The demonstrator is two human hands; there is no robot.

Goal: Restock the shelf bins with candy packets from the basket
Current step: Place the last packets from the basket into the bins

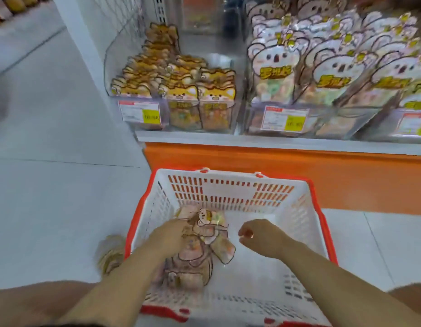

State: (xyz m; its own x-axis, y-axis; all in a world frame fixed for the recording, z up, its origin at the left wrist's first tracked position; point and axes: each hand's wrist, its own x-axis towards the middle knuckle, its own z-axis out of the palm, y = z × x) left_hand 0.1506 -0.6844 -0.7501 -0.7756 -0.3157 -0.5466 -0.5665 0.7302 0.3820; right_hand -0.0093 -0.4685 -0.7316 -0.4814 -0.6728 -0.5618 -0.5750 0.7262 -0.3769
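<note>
left hand [171, 235] on koala packets [195, 257] in basket [230, 191]; yellow lettering blurred.

Left hand [171, 234] palm down, right hand [254, 234] hovering, fingers [243, 232] loosely curled

one basket [318, 223] counted. two hands seen: left hand [171, 234], right hand [259, 237]. three clear bins [110, 67] made out, three price labels [140, 113] counted. shiba packets [181, 95]: three columns counted across. koala packets [273, 64]: too crowded for count; those in basket too blurred.
</note>
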